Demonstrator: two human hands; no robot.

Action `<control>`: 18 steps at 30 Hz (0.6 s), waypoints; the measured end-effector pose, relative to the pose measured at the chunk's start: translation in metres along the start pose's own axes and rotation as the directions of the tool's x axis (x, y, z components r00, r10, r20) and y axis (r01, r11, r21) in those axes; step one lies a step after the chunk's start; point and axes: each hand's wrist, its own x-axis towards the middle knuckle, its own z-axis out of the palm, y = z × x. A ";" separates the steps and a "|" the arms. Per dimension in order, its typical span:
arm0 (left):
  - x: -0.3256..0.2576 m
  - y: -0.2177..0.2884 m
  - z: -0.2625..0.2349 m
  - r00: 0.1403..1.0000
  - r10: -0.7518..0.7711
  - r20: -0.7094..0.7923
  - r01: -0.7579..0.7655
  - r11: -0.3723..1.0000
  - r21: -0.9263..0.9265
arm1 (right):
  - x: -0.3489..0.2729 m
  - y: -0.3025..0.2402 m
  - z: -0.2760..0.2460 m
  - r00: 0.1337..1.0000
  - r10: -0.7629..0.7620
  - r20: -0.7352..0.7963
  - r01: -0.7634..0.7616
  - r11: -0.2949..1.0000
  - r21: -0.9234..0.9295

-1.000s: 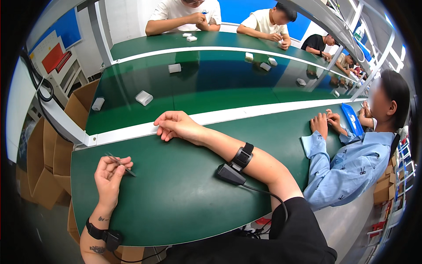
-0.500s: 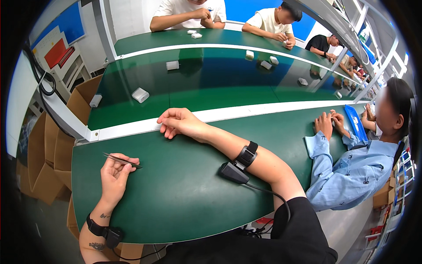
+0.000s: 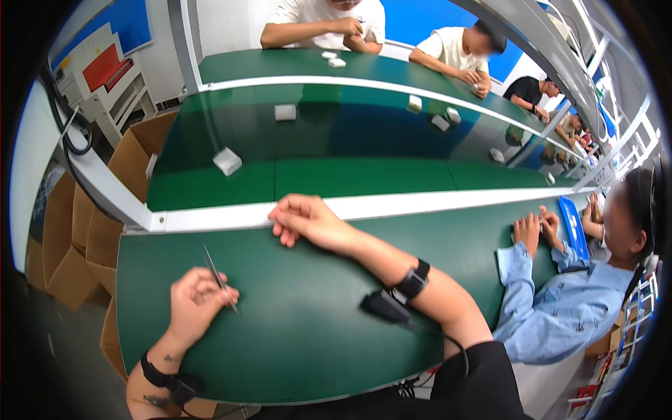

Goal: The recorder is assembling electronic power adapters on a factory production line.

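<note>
Slim metal tool (image 3: 212, 268) pinched left of centre, over a green table (image 3: 301, 336).
The left hand (image 3: 194, 305) closes thumb and fingers on it; at mid-frame the right hand (image 3: 311, 221) curls loosely by a white rail (image 3: 420, 204), its grip unclear; far right, a co-worker sits near a blue tray (image 3: 572, 229).

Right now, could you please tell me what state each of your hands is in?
Left hand: closed on a thin metal tool.
Right hand: loosely curled near the white rail; whether it holds anything cannot be told.
</note>
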 end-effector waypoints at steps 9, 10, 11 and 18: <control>0.004 -0.001 -0.008 0.998 -0.012 -0.065 0.018 0.995 0.103 | -0.008 -0.006 0.011 0.998 0.053 0.027 -0.053 0.999 0.010; 0.006 0.000 -0.008 0.998 -0.019 -0.064 0.025 0.995 0.097 | -0.009 -0.006 0.011 0.999 0.049 0.011 -0.049 0.999 0.012; 0.008 0.000 -0.008 0.998 -0.015 -0.055 0.022 0.992 0.121 | -0.008 -0.006 0.009 0.999 0.053 0.007 -0.053 0.999 0.001; 0.005 0.001 -0.011 0.999 -0.022 -0.031 0.027 0.987 0.157 | -0.008 -0.009 0.010 0.998 0.059 0.003 -0.059 0.997 -0.041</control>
